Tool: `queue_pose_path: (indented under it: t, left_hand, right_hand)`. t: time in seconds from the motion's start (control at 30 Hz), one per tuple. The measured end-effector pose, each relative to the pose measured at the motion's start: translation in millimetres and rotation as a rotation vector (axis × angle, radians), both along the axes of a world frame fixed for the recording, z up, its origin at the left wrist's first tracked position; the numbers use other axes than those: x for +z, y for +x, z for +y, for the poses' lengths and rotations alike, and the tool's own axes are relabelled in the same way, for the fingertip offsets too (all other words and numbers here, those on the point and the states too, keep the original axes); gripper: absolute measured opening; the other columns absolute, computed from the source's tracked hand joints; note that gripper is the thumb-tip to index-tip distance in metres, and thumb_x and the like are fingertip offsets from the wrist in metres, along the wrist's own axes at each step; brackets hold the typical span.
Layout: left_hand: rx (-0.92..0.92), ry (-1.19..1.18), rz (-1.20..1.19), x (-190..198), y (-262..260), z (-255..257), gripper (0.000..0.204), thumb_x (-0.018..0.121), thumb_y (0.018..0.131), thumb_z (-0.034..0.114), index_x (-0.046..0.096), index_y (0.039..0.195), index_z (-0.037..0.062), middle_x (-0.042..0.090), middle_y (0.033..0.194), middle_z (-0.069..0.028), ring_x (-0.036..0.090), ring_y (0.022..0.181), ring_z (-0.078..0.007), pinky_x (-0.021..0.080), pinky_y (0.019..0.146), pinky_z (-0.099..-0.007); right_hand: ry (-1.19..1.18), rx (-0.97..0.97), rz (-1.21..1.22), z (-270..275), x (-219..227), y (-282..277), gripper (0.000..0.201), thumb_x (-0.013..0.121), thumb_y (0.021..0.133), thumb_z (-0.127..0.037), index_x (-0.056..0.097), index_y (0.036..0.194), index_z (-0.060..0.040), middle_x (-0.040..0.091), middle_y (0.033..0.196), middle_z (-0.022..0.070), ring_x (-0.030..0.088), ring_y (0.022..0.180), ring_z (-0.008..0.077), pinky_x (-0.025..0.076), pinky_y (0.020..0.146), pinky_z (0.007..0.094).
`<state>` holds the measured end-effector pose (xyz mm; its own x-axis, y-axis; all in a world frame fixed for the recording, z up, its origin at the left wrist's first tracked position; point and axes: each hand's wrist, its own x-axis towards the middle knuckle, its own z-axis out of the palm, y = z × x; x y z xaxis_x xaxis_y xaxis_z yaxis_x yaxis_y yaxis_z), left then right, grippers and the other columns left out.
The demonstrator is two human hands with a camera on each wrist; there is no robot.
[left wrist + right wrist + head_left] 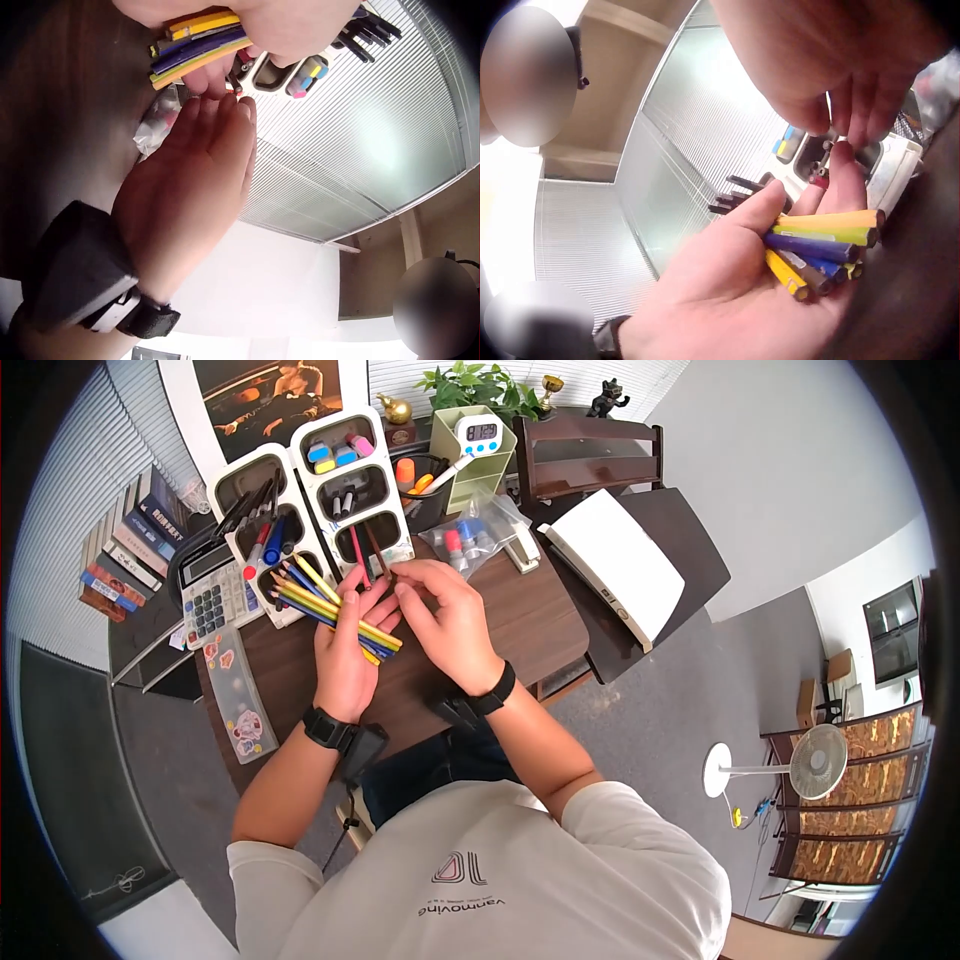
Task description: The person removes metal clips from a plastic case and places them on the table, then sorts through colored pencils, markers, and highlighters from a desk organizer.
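In the head view my left hand (pixel 342 655) holds a bundle of coloured pencils (pixel 310 600), yellow, blue and green among them, across its palm. The right wrist view shows the flat ends of these pencils (pixel 821 244) sticking out beyond the left thumb. My right hand (pixel 448 615) is beside it, fingertips right at the lower end of a brown pencil (pixel 377 550); I cannot tell whether they pinch it. A red pencil (pixel 357 547) slants beside the brown one. Both reach out of the lowest compartment of a white desk organizer (pixel 398 525), above the left fingers.
Markers (pixel 272 545) and highlighters (pixel 345 453) fill other compartments. A clear bag with small bottles (pixel 468 542) and a stapler (pixel 522 550) lie to the right. A calculator (pixel 208 608) and a stickered pencil case (pixel 240 695) are at the left. A white binder (pixel 620 565) rests on a chair.
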<state>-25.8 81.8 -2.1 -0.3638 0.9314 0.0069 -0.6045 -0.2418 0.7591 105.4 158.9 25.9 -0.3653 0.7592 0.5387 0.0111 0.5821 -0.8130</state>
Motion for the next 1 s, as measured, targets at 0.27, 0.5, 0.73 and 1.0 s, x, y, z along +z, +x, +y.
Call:
queue_pose_path:
  t: [0.27,0.5,0.73,1.0]
  left_hand:
    - [0.122,-0.063,0.009,-3,5,-2,0.054,0.046,0.116,0.038,0.045,0.157,0.0035,0.059,0.143,-0.0213,0.063,0.127,-0.0285,0.052,0.108,-0.0439]
    - [0.153,-0.100,-0.111,-13,3,-2,0.049,0.047,0.115,0.041,0.056,0.136,-0.0024,0.066,0.126,-0.0170,0.066,0.117,-0.0267,0.054,0.104,-0.0431]
    - [0.118,-0.084,-0.155,-12,6,-3,0.050,0.049,0.113,0.046,0.057,0.130,-0.0008,0.067,0.121,-0.0162,0.067,0.114,-0.0268,0.054,0.106,-0.0450]
    - [0.083,-0.037,-0.188,-5,9,-10,0.045,0.052,0.111,0.049,0.061,0.126,0.0080,0.067,0.112,-0.0067,0.064,0.105,-0.0184,0.053,0.098,-0.0393]
  right_hand:
    - [-0.139,0.014,-0.060,-30,-8,18,0.025,0.074,0.094,-0.006,0.070,0.119,-0.0024,0.070,0.105,0.0140,0.070,0.089,0.0236,0.058,0.077,0.0341]
    - [-0.123,0.077,-0.275,-43,-14,19,0.022,0.076,0.093,-0.010,0.070,0.113,-0.0045,0.070,0.095,0.0139,0.070,0.086,0.0316,0.057,0.075,0.0422]
    - [-0.033,0.024,-0.201,-43,-20,22,0.015,0.074,0.093,-0.007,0.068,0.107,-0.0022,0.072,0.091,0.0150,0.070,0.084,0.0340,0.058,0.075,0.0423]
    - [-0.106,-0.036,0.028,-43,-15,36,0.013,0.075,0.097,-0.001,0.070,0.108,0.0001,0.074,0.095,0.0091,0.072,0.082,0.0135,0.057,0.075,0.0288]
